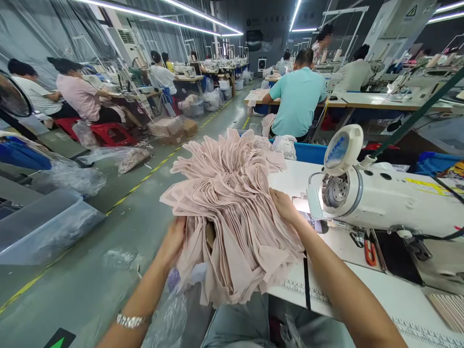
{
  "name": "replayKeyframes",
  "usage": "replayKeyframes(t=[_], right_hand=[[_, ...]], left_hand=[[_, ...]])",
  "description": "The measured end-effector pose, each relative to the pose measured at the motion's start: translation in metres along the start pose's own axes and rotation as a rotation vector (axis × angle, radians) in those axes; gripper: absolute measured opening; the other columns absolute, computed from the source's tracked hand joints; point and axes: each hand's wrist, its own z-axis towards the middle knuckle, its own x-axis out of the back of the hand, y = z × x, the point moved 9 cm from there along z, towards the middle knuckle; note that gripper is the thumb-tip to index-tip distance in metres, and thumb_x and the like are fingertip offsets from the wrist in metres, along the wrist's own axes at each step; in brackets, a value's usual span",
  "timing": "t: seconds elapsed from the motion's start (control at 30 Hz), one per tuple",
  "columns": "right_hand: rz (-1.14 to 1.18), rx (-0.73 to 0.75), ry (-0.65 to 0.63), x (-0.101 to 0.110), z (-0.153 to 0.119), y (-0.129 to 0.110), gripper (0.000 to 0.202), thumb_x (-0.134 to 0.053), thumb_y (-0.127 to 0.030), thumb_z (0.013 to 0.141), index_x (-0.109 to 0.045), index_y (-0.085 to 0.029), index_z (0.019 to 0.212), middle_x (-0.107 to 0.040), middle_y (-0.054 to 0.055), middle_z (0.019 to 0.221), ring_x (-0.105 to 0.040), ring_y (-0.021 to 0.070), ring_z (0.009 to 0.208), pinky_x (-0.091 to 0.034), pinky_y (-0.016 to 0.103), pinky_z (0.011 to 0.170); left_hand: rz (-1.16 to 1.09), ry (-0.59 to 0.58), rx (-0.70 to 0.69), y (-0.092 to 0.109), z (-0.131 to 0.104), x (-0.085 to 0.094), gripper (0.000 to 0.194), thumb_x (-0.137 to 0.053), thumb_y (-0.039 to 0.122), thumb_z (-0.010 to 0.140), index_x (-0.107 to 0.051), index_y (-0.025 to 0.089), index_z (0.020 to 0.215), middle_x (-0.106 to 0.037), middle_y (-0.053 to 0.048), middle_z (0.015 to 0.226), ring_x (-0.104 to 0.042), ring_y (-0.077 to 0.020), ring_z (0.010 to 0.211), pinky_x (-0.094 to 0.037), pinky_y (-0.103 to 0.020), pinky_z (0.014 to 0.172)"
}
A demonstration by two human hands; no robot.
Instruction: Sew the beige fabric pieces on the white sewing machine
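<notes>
A bundle of pink cloth [232, 208] is held above the lap [239, 325] and partly over the table [395, 295]. Its sides are clasped in the grip of the left hand [177, 239] and right hand [285, 205], though the fingertips are largely hidden by folds. The sewing machine [391, 195] is cut off at the right.

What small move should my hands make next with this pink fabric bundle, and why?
I'd probably ease the fabric bundle rightward, farther onto the white table: your left hand and right hand hold its opposite sides, while its lower folds hang above your legs, seemingly past the table's edge.
</notes>
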Motion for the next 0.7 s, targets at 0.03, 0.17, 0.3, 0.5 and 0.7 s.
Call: replayKeyframes(t=[0.03, 0.17, 0.3, 0.5, 0.7], right_hand=[[0.005, 0.022, -0.024, 0.001, -0.02, 0.003, 0.047, -0.026, -0.049, 0.102, -0.055, -0.024, 0.075, -0.067, 0.007, 0.079, -0.062, 0.0239, 0.079, -0.045, 0.032, 0.072], [-0.091, 0.21, -0.262, -0.015, -0.096, 0.006, 0.032, -0.039, -0.047, 0.095, -0.049, -0.024, 0.076, -0.059, 0.002, 0.069, -0.056, 0.0203, 0.065, -0.04, 0.03, 0.063], [-0.214, 0.3, -0.24, -0.019, -0.147, 0.005, 0.016, -0.04, -0.027, 0.09, -0.049, -0.023, 0.078, -0.063, 0.006, 0.082, -0.059, 0.0204, 0.074, -0.037, 0.029, 0.065], [0.067, 0.121, -0.14, 0.003, -0.167, 0.032, 0.052, -0.029, -0.06, 0.098, -0.038, -0.024, 0.062, -0.046, 0.0, 0.057, -0.045, 0.0173, 0.056, -0.033, 0.029, 0.055], [0.225, 0.14, -0.086, 0.007, -0.159, 0.033, 0.048, -0.048, -0.067, 0.089, -0.051, -0.024, 0.068, -0.053, 0.001, 0.068, -0.05, 0.0191, 0.062, -0.041, 0.031, 0.058]], left_hand=[[0.096, -0.03, -0.032, -0.004, -0.013, -0.006, 0.06, -0.063, 0.056, 0.085, -0.059, 0.017, 0.131, -0.062, -0.014, 0.138, -0.048, -0.0366, 0.139, -0.039, -0.051, 0.116], [0.475, -0.193, -0.256, -0.012, -0.04, -0.053, 0.091, -0.066, 0.051, 0.081, -0.028, 0.013, 0.154, -0.035, -0.019, 0.16, -0.03, -0.0354, 0.151, -0.026, -0.051, 0.124], [0.587, -0.192, -0.409, 0.003, -0.026, -0.072, 0.084, -0.057, 0.031, 0.08, -0.024, 0.007, 0.153, -0.034, -0.022, 0.157, -0.028, -0.033, 0.151, -0.027, -0.05, 0.124], [0.758, 0.303, -0.82, 0.09, -0.075, -0.055, 0.068, -0.054, 0.021, 0.087, -0.032, 0.016, 0.151, -0.043, -0.019, 0.148, -0.037, -0.0339, 0.142, -0.027, -0.055, 0.12], [1.19, -0.702, -1.274, 0.066, -0.157, -0.202, 0.053, -0.054, 0.054, 0.099, -0.058, 0.013, 0.133, -0.066, -0.014, 0.123, -0.058, -0.0263, 0.116, -0.043, -0.04, 0.102]])
